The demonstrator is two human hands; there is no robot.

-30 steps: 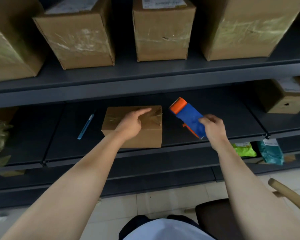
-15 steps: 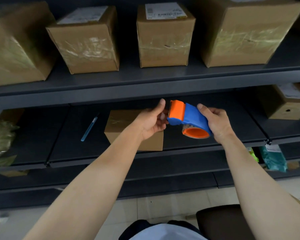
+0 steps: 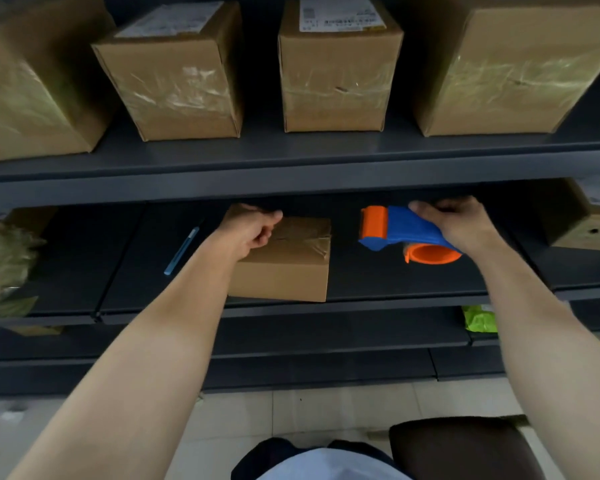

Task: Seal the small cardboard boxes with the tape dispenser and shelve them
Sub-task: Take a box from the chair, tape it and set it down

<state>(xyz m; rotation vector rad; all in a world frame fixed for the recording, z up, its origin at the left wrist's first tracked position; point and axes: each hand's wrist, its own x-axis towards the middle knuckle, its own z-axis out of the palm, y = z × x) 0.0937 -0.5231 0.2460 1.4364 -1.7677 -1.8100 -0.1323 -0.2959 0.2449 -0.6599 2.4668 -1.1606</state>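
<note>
The small box (image 3: pixel 284 268) is sitting on the middle shelf (image 3: pixel 395 284), with tape showing across its top seam. The left hand (image 3: pixel 253 228) is lying curled on its far corner; whether it is gripping cannot be told. The right hand (image 3: pixel 461 223) is clasping the tape dispenser (image 3: pixel 388 230), just beside the box. Sealing is looking nearly done; final placement is remaining.

Tape dispenser (image 3: pixel 399 232) blue, orange; small cardboard box (image 3: pixel 284 268) brown; pen (image 3: pixel 181 251) blue.
</note>
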